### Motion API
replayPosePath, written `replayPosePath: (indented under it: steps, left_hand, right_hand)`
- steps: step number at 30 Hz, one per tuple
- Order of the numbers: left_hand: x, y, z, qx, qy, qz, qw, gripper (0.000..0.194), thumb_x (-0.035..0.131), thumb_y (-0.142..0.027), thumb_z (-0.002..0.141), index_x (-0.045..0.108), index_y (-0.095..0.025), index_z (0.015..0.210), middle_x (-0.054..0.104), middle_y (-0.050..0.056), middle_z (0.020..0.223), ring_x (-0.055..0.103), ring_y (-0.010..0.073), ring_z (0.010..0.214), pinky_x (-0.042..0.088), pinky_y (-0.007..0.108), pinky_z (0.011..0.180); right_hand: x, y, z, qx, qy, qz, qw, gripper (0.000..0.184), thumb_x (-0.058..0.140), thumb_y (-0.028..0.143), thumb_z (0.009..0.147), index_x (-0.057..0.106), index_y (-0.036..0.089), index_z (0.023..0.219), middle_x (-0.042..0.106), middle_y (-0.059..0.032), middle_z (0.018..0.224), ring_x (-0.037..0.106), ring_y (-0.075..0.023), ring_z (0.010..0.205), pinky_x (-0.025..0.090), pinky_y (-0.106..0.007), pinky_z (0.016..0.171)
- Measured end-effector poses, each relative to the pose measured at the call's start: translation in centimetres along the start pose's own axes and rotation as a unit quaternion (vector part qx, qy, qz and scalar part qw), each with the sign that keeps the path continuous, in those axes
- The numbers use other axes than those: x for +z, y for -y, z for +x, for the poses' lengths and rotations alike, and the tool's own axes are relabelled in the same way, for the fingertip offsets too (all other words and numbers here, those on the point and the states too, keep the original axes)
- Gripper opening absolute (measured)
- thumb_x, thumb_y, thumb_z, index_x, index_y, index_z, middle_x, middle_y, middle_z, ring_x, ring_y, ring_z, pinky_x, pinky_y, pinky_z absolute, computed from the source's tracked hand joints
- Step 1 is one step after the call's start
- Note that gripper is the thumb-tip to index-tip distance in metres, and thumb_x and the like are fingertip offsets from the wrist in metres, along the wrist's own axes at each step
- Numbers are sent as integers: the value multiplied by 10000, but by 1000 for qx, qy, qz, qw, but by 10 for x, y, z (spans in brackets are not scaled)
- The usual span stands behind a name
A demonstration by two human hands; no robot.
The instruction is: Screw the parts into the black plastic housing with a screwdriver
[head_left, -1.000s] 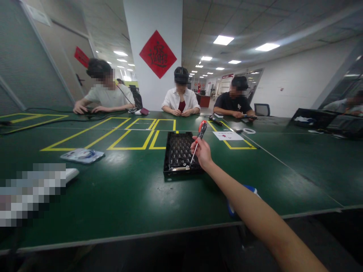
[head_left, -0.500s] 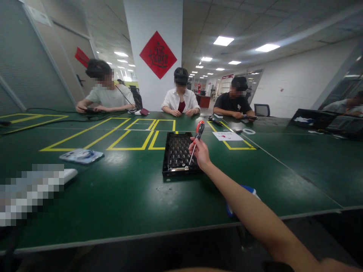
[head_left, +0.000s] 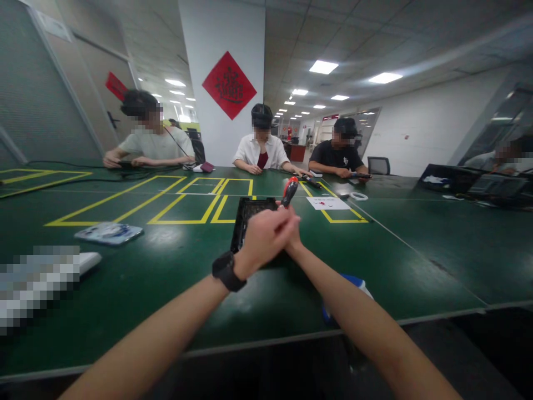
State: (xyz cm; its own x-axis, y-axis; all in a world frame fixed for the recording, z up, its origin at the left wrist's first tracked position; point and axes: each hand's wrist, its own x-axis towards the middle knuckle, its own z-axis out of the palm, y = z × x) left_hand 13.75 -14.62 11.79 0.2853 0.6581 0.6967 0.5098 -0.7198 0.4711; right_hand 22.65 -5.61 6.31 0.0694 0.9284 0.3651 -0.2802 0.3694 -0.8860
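Black-red screwdriver (head_left: 290,192) slants above hands (head_left: 265,236), forearms (head_left: 166,333) converging.

Location type: open office. Indicators: rectangular ceiling lights (head_left: 323,67) in rows; an office chair (head_left: 378,166) at far right; people (head_left: 249,149) seated along the far side of a long green surface (head_left: 144,278); yellow outlines (head_left: 177,222) marked on it; a door (head_left: 99,83) at left.

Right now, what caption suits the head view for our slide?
Left hand overlaps right hand beneath a red-and-black screwdriver handle, partly hiding a black tray.
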Motion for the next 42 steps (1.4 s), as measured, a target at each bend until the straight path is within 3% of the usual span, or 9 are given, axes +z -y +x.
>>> replayPosePath:
  steps: [1,3,6,8,15,20,30,35,42]
  left_hand:
    - [-6,19,9,-26,-27,8,999,261,440,-320,849,529,-165,659,525,12,646,486,130,639,417,282,670]
    - [-13,56,18,-42,-23,-15,999,107,512,-271,787,530,-165,781,534,-5,693,489,118,640,410,248,628]
    - [-8,98,10,-53,49,-60,996,176,583,-243,715,535,-157,860,574,14,818,513,120,711,428,240,654]
    - [-3,111,-2,-55,92,-70,992,230,611,-282,707,555,-159,893,586,15,828,523,125,733,437,251,689]
    - [5,115,-13,-111,154,-93,977,315,646,-438,693,627,-144,803,625,21,706,554,133,650,435,246,629]
    - [6,115,-12,-100,162,-55,980,277,633,-422,708,630,-146,680,626,6,630,545,129,589,409,233,590]
    - [5,116,-13,-67,177,-106,976,229,576,-346,766,620,-133,838,649,10,736,570,136,671,426,231,657]
    - [7,119,-14,-78,164,-84,980,284,604,-404,735,602,-121,750,601,-3,668,510,114,602,391,216,586]
    - [6,120,-14,-27,178,-60,982,235,511,-326,813,621,-123,772,610,1,696,519,119,654,391,219,646]
  right_hand:
    - [0,0,0,-14,-1,7,1000,272,453,394,840,488,222,1049,494,79,550,414,-57,467,321,-165,458]
    - [1,0,-1,-53,-1,18,998,283,459,402,838,486,214,1048,484,80,511,394,-59,422,283,-170,417]
    - [3,-1,-3,-79,7,14,997,298,463,420,838,488,209,1047,490,77,485,366,-56,381,247,-171,391]
    - [4,-1,-5,-84,10,6,996,303,465,427,838,493,210,1048,496,76,489,367,-52,379,256,-168,394]
    - [9,6,-13,-95,46,-17,994,304,513,402,821,499,215,1060,486,76,500,417,-56,425,308,-161,427]
    - [13,11,-20,-99,61,-26,993,313,514,391,825,477,219,1084,478,75,523,433,-60,453,334,-163,441]
    - [11,5,-20,-119,104,-50,986,294,453,411,861,483,190,1052,474,74,524,388,-46,420,321,-157,421]
    - [12,2,-21,-120,115,-47,985,296,449,417,863,441,198,1063,474,83,519,426,-54,412,349,-163,423]
    - [9,-1,-17,-97,114,-41,988,317,428,432,868,463,194,1074,468,76,541,358,-44,381,309,-159,379]
